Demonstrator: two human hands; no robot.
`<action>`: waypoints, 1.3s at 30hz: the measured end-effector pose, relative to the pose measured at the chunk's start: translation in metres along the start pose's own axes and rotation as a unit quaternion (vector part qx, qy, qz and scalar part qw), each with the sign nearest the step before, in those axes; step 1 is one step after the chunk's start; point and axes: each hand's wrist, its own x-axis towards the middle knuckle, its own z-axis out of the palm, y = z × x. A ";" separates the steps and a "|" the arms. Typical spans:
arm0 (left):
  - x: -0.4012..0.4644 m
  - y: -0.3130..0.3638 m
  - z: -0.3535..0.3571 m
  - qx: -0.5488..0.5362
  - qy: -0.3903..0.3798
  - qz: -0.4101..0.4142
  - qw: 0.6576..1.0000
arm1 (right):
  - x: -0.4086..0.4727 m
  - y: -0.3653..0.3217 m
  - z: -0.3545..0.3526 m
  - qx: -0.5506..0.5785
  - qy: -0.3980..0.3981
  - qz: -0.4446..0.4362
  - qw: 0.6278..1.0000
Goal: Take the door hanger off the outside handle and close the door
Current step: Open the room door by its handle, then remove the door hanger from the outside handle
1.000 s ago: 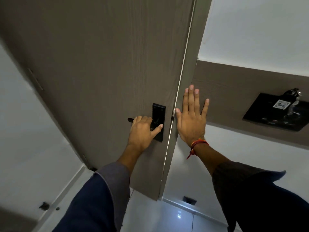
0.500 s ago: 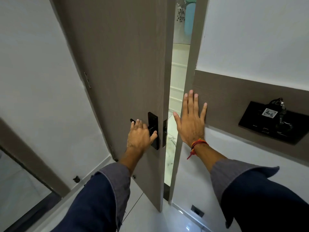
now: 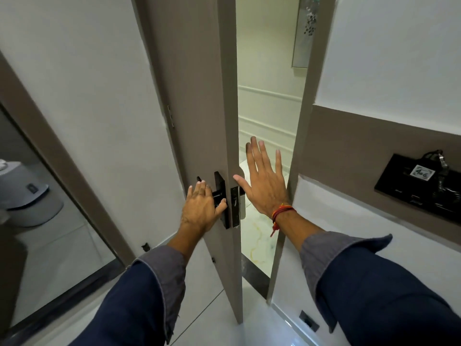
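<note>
A: Quick pass, left to right. Far left there was a doorway with a grey bin (image 3: 27,196) behind it, then white wall.

B: And my left hand (image 3: 200,211)?

A: It was clenched on the black inside handle (image 3: 216,196), fingers over the lever, thumb hooked under by the black plate (image 3: 222,203). The door (image 3: 197,96) stood partly open, its edge toward you, latch plate (image 3: 235,206) showing on that edge.

B: Right hand (image 3: 264,186)?

A: Released. Fingers spread flat, holding nothing, up in the gap between door edge and frame (image 3: 299,146). Thumb was near the door edge; I couldn't tell if it touched. Red thread (image 3: 280,213) on that wrist.

B: The hanger?

A: Couldn't see it. The outside face of the door was hidden, only a pale bit of hardware (image 3: 242,196) showed past the edge.

B: Beyond the gap?

A: Pale panelled wall, marbled floor (image 3: 257,240). To the right, a brown wall band with a black panel (image 3: 419,186), a keyring hung on it.
</note>
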 end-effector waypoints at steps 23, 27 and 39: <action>-0.039 -0.085 0.010 0.012 0.030 0.033 0.999 | 0.055 -0.071 0.051 0.160 -0.157 -0.070 0.972; -0.036 -0.090 0.011 0.014 0.032 0.056 0.998 | 0.071 -0.086 0.057 0.145 -0.189 -0.028 0.971; 0.007 -0.106 -0.038 -0.026 0.169 0.102 0.980 | 0.117 -0.064 0.043 0.312 -0.168 0.109 0.929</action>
